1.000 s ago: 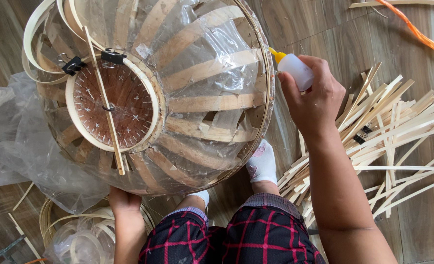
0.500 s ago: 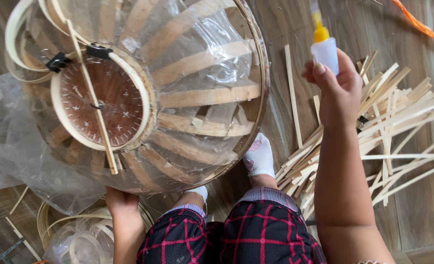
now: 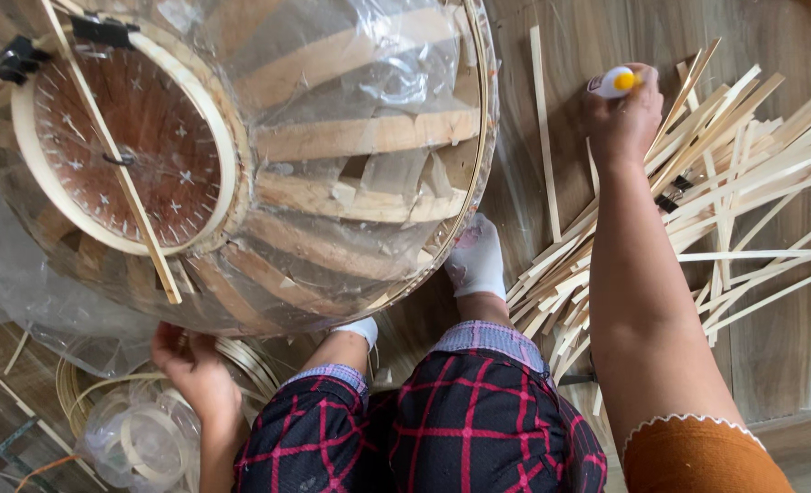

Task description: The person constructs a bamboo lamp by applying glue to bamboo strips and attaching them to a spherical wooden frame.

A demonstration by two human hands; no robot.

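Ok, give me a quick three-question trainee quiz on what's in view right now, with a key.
1. True or false: the right hand holds a small white bottle with a yellow tip.
2. Where is the left hand? A) on the bamboo strips B) at the lower edge of the plastic-wrapped bamboo frame C) on the white sock
3. What lies on the wooden floor under the right forearm?

Key:
1. True.
2. B, it grips the bamboo frame from below.
3. A loose pile of bamboo strips.
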